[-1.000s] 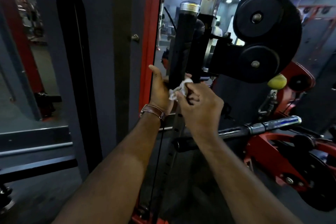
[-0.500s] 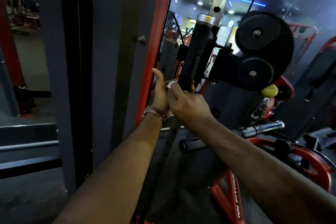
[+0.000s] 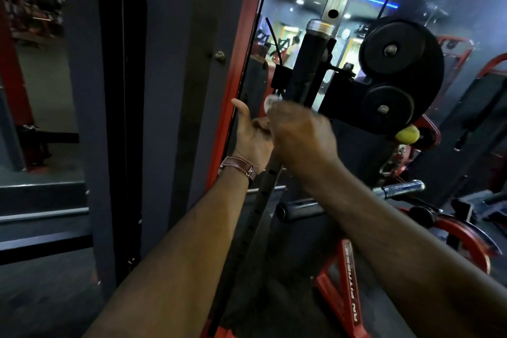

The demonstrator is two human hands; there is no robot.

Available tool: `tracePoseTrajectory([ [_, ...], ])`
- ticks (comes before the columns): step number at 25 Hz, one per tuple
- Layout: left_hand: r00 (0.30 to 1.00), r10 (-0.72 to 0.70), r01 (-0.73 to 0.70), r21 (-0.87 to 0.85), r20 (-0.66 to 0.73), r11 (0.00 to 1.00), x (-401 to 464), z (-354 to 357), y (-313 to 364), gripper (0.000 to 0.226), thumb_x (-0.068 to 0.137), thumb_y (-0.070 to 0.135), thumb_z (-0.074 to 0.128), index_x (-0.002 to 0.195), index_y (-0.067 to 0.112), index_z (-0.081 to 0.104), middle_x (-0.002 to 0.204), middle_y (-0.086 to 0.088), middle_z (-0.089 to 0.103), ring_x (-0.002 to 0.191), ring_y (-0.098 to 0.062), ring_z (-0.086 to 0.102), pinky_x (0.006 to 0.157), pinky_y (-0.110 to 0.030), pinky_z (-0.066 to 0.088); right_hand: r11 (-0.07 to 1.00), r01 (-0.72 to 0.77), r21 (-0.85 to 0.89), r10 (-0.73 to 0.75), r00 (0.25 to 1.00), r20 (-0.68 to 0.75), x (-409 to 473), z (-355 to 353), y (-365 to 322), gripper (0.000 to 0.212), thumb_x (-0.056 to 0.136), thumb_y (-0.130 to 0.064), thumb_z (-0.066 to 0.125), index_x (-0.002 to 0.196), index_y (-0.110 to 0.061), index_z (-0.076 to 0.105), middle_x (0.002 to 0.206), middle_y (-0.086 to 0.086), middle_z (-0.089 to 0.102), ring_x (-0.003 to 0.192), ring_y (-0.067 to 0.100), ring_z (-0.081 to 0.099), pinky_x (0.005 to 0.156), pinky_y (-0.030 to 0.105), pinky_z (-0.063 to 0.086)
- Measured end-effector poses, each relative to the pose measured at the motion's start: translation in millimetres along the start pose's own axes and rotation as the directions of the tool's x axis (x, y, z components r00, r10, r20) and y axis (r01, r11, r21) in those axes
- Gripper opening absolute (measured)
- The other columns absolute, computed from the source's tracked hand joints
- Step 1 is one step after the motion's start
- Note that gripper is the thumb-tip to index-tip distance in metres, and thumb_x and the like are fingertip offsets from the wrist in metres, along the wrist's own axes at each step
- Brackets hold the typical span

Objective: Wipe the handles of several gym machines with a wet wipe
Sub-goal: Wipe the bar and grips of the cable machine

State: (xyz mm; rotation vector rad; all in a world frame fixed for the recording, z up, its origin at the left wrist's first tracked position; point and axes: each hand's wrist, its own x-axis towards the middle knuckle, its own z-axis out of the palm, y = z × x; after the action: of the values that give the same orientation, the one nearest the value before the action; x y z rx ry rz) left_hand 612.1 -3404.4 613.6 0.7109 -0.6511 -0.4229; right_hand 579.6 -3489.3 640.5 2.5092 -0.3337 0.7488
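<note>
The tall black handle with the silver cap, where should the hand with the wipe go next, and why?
Probably slide up. The right hand holds the white wet wipe low against the tall black handle with the silver cap, and the long stretch above the wipe looks unwiped. The left hand sits beside it, thumb up.

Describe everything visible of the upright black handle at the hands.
The upright black handle is a matte black cylinder, foam or rubber by its look, topped with a silver metal cap. It leans slightly right. The right hand grips its lower end with a white wet wipe; the left hand sits beside it, thumb up.
</note>
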Motion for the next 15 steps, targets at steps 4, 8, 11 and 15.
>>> tracePoseTrajectory([
  [4,0.999,-0.033,0.034,-0.065,0.025,0.997,15,-20,-9,0.071,0.068,0.083,0.066,0.062,0.014,0.053,0.066,0.01,0.061,0.073,-0.013,0.061,0.1,-0.034,0.04,0.995,0.083,-0.063,-0.071,0.983,0.166,-13,-31,-37,0.014,0.093,-0.014,0.061,0.101,-0.003,0.066,0.086,0.015,0.064,0.071,0.035,0.069,0.058,0.035,0.051],
  [8,0.987,-0.117,0.119,-0.008,0.113,0.993,18,-31,-12,0.116,0.076,0.089,-0.003,0.075,0.005,0.076,0.081,-0.014,0.069,0.082,-0.025,0.065,0.092,-0.039,0.049,0.989,0.132,-0.072,-0.123,0.985,0.124,-53,-37,-11,0.02,0.094,-0.008,0.054,0.11,-0.011,0.064,0.107,0.008,0.065,0.097,0.026,0.067,0.069,0.032,0.049],
  [11,0.995,-0.058,0.06,-0.034,0.076,0.998,16,-23,-14,0.107,0.087,0.078,-0.006,0.06,0.016,0.076,0.071,-0.003,0.069,0.086,-0.019,0.065,0.114,-0.044,0.037,0.91,-0.177,0.374,0.249,0.956,-0.156,-54,-45,20,0.017,0.088,-0.007,0.064,0.1,-0.015,0.074,0.104,0.0,0.071,0.091,0.015,0.068,0.079,0.027,0.054],
  [15,0.997,0.037,-0.036,-0.019,0.071,0.999,23,-26,-32,0.099,0.085,0.077,0.0,0.116,0.02,0.075,0.105,0.001,0.075,0.111,-0.013,0.066,0.119,-0.043,0.033,0.231,-0.153,0.961,0.518,0.855,0.012,-43,-54,29,0.024,0.088,0.001,0.067,0.092,-0.02,0.076,0.092,-0.006,0.074,0.086,0.003,0.069,0.071,0.015,0.05],
])
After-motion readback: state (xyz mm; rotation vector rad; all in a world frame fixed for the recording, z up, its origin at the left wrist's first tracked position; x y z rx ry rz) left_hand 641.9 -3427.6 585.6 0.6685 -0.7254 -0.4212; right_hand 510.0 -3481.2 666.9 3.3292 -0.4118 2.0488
